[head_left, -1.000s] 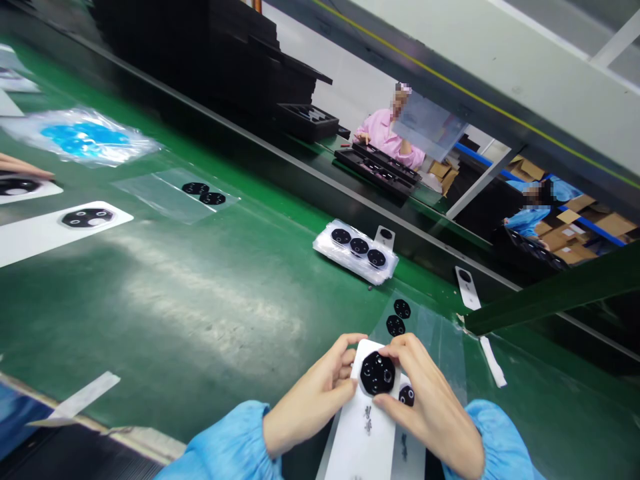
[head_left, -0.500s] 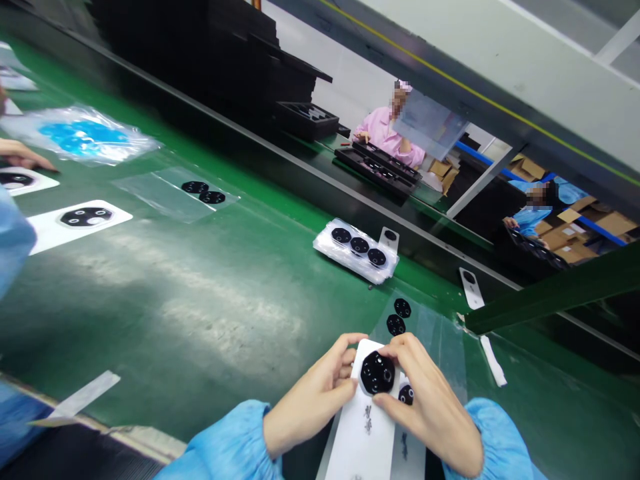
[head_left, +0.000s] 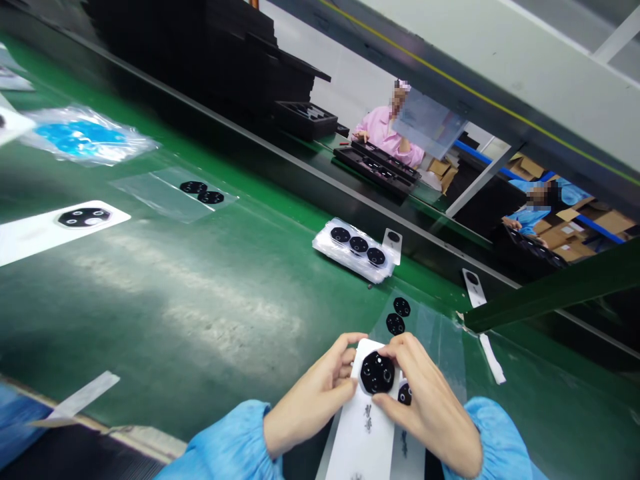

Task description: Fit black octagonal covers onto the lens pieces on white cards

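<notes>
A long white panel (head_left: 367,443) with dark lettering stands out low in the view, carrying a black lens cover (head_left: 377,373) near its top end. Along the panel's left edge, my left hand (head_left: 323,390) grips with thumb and bent fingers. My right hand (head_left: 425,400) is curled at the lens cover's right side, its thumb below and fingertips above, pinching it against the panel. Under my right hand shows part of a second white panel (head_left: 406,453) with its own black lens piece (head_left: 405,393). Two loose black lens covers (head_left: 401,307) lie on a clear plastic sheet (head_left: 440,333) just beyond.
A wrapped stack (head_left: 327,250) with black lens covers sits ahead on the green bench (head_left: 220,360). Small white panels (head_left: 473,283) lie on the dark belt strip. A green post (head_left: 560,287) crosses at right. Leftward are a bag of blue pieces (head_left: 80,137) and another white panel (head_left: 35,233).
My hands and the panel hold almost the same pose. At far left, a co-worker's hand and sleeve have left the view, and a white panel there has risen. Small panels on the belt shifted slightly right.
</notes>
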The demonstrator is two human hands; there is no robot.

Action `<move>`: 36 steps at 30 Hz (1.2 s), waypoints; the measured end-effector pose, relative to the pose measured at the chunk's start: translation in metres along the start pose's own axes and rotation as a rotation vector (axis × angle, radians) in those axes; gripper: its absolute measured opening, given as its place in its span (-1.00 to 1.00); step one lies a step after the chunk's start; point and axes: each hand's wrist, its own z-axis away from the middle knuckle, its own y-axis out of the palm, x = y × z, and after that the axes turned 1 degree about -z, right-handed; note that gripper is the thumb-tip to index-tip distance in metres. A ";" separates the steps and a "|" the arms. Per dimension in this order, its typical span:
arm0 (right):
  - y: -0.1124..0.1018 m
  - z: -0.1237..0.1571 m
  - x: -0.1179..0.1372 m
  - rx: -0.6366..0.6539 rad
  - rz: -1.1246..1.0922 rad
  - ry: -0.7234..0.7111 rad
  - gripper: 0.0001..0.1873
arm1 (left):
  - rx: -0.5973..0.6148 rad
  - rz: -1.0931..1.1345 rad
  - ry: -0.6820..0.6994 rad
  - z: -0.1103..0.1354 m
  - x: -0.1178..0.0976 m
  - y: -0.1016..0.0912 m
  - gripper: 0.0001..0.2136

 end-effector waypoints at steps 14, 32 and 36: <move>0.003 -0.002 0.006 -0.033 0.122 0.067 -0.61 | -0.090 -0.274 -0.016 0.008 -0.004 0.006 -0.65; 0.017 -0.006 0.008 -0.109 0.298 -0.003 -0.63 | -0.267 -0.342 0.012 0.007 0.008 0.013 -0.68; 0.015 -0.008 0.008 -0.066 0.318 0.004 -0.57 | -0.273 -0.355 0.019 0.007 0.010 0.012 -0.69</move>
